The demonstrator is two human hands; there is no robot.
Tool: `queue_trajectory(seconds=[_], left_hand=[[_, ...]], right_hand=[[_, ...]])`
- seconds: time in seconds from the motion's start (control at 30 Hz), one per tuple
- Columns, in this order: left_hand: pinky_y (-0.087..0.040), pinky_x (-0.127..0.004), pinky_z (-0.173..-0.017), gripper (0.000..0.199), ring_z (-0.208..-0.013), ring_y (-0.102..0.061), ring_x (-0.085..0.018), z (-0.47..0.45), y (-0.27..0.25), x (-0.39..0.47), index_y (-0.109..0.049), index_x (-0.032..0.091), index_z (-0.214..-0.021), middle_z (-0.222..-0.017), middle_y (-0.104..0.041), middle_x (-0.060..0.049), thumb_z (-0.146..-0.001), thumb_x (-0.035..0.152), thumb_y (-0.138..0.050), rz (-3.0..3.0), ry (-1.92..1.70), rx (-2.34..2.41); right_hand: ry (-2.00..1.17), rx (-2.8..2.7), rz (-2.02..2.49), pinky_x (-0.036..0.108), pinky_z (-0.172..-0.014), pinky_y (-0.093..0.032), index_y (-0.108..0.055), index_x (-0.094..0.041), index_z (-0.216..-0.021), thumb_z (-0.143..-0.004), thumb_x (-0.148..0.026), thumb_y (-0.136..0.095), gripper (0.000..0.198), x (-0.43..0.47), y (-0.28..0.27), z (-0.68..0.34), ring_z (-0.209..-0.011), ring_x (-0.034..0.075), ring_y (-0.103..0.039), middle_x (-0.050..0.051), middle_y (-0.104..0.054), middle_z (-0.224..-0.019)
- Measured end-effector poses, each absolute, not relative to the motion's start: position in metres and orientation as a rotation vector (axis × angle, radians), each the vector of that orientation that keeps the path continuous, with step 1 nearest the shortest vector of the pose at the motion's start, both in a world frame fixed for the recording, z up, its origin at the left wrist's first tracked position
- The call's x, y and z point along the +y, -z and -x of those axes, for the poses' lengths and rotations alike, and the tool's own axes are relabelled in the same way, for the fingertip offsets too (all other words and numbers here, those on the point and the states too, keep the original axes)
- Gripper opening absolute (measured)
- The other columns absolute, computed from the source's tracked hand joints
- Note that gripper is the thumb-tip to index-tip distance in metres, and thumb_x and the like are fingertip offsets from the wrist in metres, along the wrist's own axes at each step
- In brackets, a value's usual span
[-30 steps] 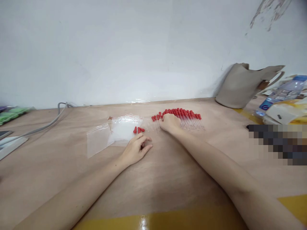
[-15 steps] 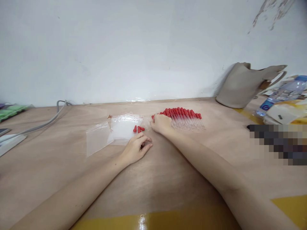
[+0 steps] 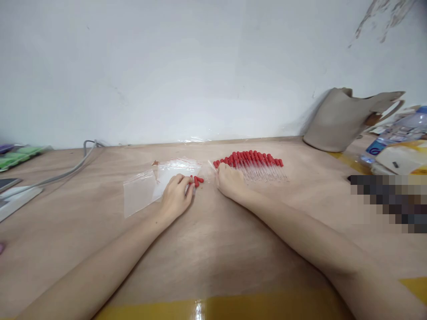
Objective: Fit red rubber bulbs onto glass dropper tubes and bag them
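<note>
My left hand [image 3: 176, 195] has its fingertips closed at a small group of loose red rubber bulbs [image 3: 196, 182], pinching the nearest one, which is mostly hidden by the fingers. My right hand [image 3: 231, 180] is closed round a thin clear glass tube [image 3: 211, 165], whose upper end sticks out past the fingers toward the left. Just behind and right of that hand lies a row of glass droppers with red bulbs [image 3: 255, 162], bulbs toward the wall, tubes toward me. Clear zip bags [image 3: 138, 193] lie flat beside and beneath my left hand.
A grey-beige bag [image 3: 333, 120] stands against the wall at the right, near a plastic bottle [image 3: 400, 133]. At the left are a grey cable [image 3: 71, 171] and green packages [image 3: 25, 155]. Yellow tape [image 3: 233, 306] runs along the table's front edge.
My left hand has moved left and away from me to the loose red bulbs, its fingers closing. My right hand has drawn slightly back from the row, and a glass tube now shows in it.
</note>
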State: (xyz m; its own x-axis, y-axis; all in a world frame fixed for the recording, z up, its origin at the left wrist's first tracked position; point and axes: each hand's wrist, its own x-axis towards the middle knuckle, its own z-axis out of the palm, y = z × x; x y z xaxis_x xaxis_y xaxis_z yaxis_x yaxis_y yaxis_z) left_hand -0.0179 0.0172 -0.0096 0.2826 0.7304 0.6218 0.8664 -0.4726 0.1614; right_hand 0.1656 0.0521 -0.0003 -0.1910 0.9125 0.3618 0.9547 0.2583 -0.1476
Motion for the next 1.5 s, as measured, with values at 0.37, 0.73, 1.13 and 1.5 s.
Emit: queue_trajectory(seconds=[0.37,0.73,1.13,1.5], left_hand=[[-0.044,-0.03,-0.065,0.01,-0.073,-0.058,-0.019,0.025,0.008,0.04,-0.054,0.018,-0.08,-0.079,-0.062,-0.003,-0.076,0.027,-0.053,2.387,0.99,-1.941],[-0.047,-0.026,-0.067,0.028,-0.078,-0.056,-0.015,0.0,0.004,-0.006,-0.053,0.018,-0.107,-0.095,-0.06,-0.006,-0.079,0.017,-0.048,2.906,1.052,-1.312],[-0.042,-0.038,-0.088,0.015,-0.1,-0.049,-0.022,-0.014,0.011,-0.001,-0.068,0.019,-0.085,-0.102,-0.055,-0.008,-0.082,0.026,-0.055,2.815,1.091,-1.203],[-0.047,-0.024,-0.061,0.019,-0.065,-0.058,-0.014,-0.019,0.011,-0.009,-0.057,0.017,-0.09,-0.073,-0.061,-0.001,-0.085,0.033,-0.048,3.001,1.387,-1.573]], right_hand=[[0.252,-2.044,1.043,0.032,-0.075,-0.044,-0.048,-0.014,-0.109,-0.09,-0.021,-0.033,0.025,0.012,0.036,-0.24,-0.087,0.02,-0.056,0.011,-0.059,-0.095],[0.094,-2.207,1.033,0.033,-0.074,-0.04,-0.051,-0.017,-0.095,-0.089,-0.018,-0.033,0.019,0.005,0.028,-0.246,-0.083,0.019,-0.054,0.007,-0.06,-0.089],[0.138,-2.286,0.946,0.031,-0.074,-0.037,-0.057,-0.018,-0.096,-0.089,-0.023,-0.04,0.019,0.001,0.025,-0.243,-0.081,0.016,-0.055,0.005,-0.062,-0.09],[0.125,-2.246,0.854,0.031,-0.071,-0.035,-0.058,-0.018,-0.094,-0.089,-0.024,-0.041,0.019,-0.004,0.025,-0.236,-0.07,0.013,-0.054,0.004,-0.064,-0.082]])
